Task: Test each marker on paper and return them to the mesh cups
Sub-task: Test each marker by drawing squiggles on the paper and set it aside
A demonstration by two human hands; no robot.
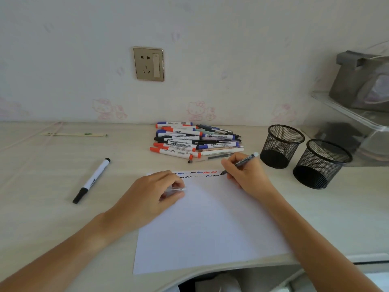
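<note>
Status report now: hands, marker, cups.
Right hand grips pen, tip on paper. Left hand holds clear cap. Both mesh cups empty; pile waits. Nothing blocking.

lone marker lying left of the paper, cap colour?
Black cap on the lone marker, white barrel; head view, the only one, shows it clearly.

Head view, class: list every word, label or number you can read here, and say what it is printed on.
"WHITEBOARD": on the white barrels of several markers in the marker pile.
Smaller print beside it on those barrels: too small and blurred to read.
Black marker lying apart on the desk: a dark logo, unreadable.
Pen in the right hand: barrel print unreadable.
Sheet of paper: only coloured test squiggles, no words.
</note>
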